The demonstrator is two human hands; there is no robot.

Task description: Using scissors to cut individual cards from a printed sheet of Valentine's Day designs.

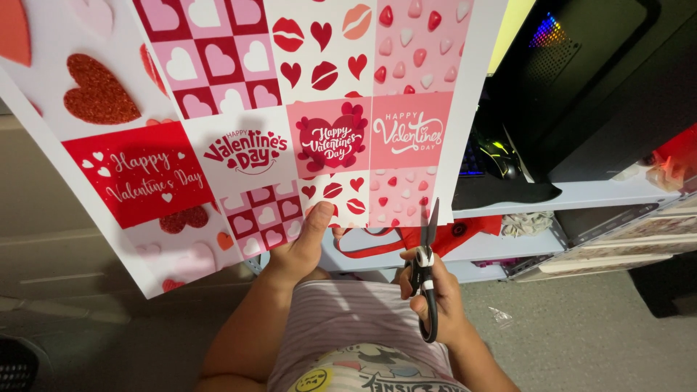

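A large printed sheet [239,109] with red, pink and white heart and lip panels fills the upper left and centre, held up at a tilt. My left hand [305,243] pinches its lower edge, thumb pressed on the front. My right hand [435,297] grips black-handled scissors [427,265] just below the sheet's lower right corner. The blades point up and their tip touches the sheet's bottom edge.
Behind the sheet stand white shelves [581,196] with a black computer case [602,80], a lit mouse [501,156] and red fabric [450,236]. Drawers [617,243] sit at the lower right. Grey carpet [581,334] lies below, and my striped lap [356,319].
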